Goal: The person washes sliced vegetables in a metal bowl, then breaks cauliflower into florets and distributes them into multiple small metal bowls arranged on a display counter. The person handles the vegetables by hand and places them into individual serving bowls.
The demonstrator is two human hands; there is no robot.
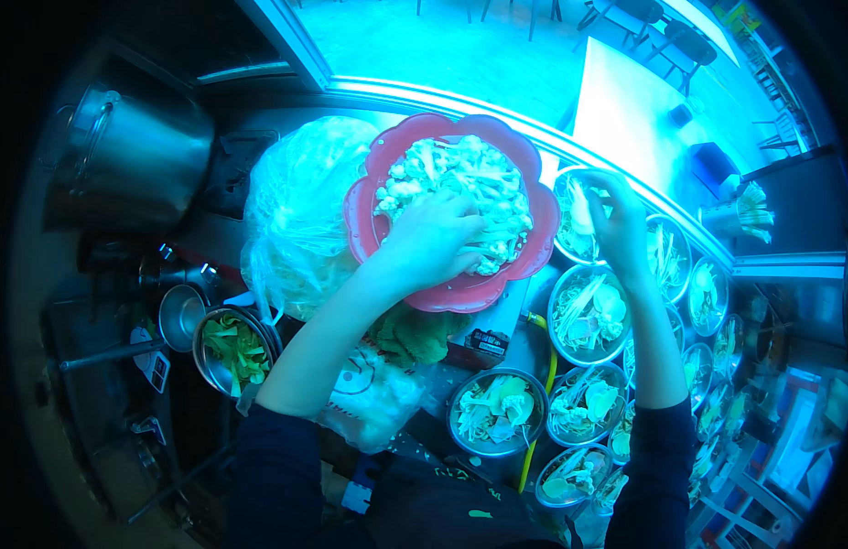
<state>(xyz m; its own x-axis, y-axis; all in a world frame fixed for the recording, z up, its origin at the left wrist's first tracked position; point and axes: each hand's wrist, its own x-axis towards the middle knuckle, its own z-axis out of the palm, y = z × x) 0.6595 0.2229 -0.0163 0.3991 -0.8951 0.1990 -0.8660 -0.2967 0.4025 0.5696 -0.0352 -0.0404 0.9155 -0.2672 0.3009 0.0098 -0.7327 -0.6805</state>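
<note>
A red flower-shaped plastic basin [451, 300] holds cut cauliflower florets [496, 182]. My left hand [434, 230] lies on the florets with its fingers bent; whether it grips one is hidden. My right hand [609, 206] is over a metal bowl [568, 252] of pale shredded vegetables to the right of the basin, its fingers curled at a pale piece; I cannot tell if it holds it. More metal bowls with sliced and shredded vegetables stand nearby, such as one bowl [588, 316] just below my right hand and another bowl [498, 412] nearer my body.
A bulging clear plastic bag [300, 213] touches the basin's left side. A large steel pot [142, 158] stands at far left, above a bowl of leafy greens [235, 350]. A green cloth [420, 336], a plastic bag [379, 401] and a yellow hose [551, 364] lie nearer. A window track runs behind.
</note>
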